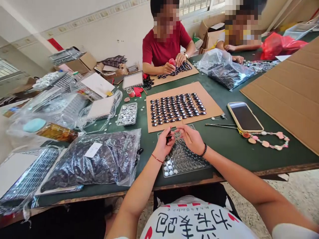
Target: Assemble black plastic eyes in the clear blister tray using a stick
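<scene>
Left hand [163, 142] pinches a small dark bead, right hand [191, 137] half-curled beside it, above the clear plastic tray [184, 162], behind which the brown cardboard sheet [211, 106] holds nearly full rows of beads.

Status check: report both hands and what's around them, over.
Left hand pinching a small dark piece. Right hand beside it, fingers curled. Both over the clear tray. Cardboard sheet of dark pieces just beyond.
</scene>
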Action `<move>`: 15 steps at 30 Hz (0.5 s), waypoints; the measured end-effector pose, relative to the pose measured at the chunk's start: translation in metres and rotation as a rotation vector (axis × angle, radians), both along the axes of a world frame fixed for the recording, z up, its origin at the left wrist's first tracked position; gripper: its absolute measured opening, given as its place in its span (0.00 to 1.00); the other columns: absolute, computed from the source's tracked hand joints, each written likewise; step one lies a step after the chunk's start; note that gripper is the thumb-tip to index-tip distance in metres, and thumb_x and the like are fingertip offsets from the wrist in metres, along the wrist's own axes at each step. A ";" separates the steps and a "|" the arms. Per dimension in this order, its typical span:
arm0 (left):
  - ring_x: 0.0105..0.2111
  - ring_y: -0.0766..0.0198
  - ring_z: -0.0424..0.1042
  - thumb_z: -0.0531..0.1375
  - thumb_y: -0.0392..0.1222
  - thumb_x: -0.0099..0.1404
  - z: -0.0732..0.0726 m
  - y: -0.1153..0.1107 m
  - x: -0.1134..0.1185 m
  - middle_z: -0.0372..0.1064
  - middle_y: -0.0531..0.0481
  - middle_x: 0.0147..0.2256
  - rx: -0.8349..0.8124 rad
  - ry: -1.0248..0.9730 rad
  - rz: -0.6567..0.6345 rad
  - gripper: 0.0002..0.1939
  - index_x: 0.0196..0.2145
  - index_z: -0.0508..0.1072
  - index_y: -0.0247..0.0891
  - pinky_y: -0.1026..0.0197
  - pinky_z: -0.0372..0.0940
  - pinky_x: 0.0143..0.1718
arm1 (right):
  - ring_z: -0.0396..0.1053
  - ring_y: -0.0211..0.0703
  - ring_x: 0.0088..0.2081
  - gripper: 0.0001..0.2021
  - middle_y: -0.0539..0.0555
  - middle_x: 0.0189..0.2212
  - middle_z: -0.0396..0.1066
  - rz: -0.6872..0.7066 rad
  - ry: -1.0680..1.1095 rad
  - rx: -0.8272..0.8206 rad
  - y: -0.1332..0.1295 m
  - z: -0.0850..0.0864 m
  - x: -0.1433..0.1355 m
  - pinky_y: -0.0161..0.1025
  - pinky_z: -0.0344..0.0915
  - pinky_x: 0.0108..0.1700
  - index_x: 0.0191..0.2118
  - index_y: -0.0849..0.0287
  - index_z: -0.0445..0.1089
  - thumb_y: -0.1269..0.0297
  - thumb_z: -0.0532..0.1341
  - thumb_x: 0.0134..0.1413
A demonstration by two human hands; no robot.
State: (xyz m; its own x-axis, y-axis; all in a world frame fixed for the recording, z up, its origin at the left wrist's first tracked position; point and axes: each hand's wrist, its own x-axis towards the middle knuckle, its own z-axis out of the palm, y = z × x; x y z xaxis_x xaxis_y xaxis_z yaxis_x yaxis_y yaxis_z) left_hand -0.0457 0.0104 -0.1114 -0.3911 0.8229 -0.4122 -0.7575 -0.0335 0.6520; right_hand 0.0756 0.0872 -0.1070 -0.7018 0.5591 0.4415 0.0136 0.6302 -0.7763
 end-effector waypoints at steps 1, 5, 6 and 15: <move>0.16 0.76 0.60 0.61 0.43 0.52 -0.001 0.000 0.000 0.64 0.54 0.22 -0.029 0.078 -0.043 0.12 0.35 0.69 0.37 0.75 0.41 0.11 | 0.67 0.38 0.30 0.13 0.53 0.34 0.69 -0.020 0.040 -0.029 0.002 0.000 0.001 0.35 0.64 0.32 0.44 0.57 0.63 0.61 0.46 0.60; 0.15 0.72 0.62 0.60 0.48 0.54 -0.004 0.000 0.002 0.64 0.53 0.17 -0.123 0.553 -0.228 0.15 0.36 0.71 0.35 0.72 0.43 0.11 | 0.65 0.36 0.26 0.14 0.52 0.31 0.68 -0.096 0.157 -0.090 0.010 0.002 0.006 0.34 0.62 0.27 0.41 0.58 0.65 0.56 0.48 0.59; 0.15 0.72 0.62 0.59 0.48 0.54 -0.005 0.000 0.003 0.62 0.54 0.15 -0.136 0.663 -0.249 0.15 0.36 0.72 0.35 0.72 0.45 0.12 | 0.64 0.36 0.24 0.14 0.52 0.29 0.67 -0.106 0.160 -0.108 0.012 0.002 0.007 0.34 0.61 0.26 0.40 0.58 0.65 0.55 0.48 0.59; 0.17 0.67 0.66 0.62 0.46 0.50 -0.009 0.000 0.000 0.69 0.51 0.20 -0.208 1.027 -0.211 0.10 0.28 0.72 0.37 0.67 0.58 0.21 | 0.62 0.35 0.20 0.13 0.49 0.22 0.66 -0.163 0.071 0.032 0.013 0.002 0.008 0.33 0.58 0.23 0.30 0.58 0.62 0.55 0.49 0.58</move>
State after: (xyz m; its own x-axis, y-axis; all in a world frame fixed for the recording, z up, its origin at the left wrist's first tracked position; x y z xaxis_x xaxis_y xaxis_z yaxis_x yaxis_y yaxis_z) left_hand -0.0454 0.0106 -0.1201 -0.4884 0.8661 -0.1064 0.1804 0.2194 0.9588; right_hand 0.0835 0.0999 -0.1046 -0.5698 0.6473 0.5064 0.0633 0.6489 -0.7583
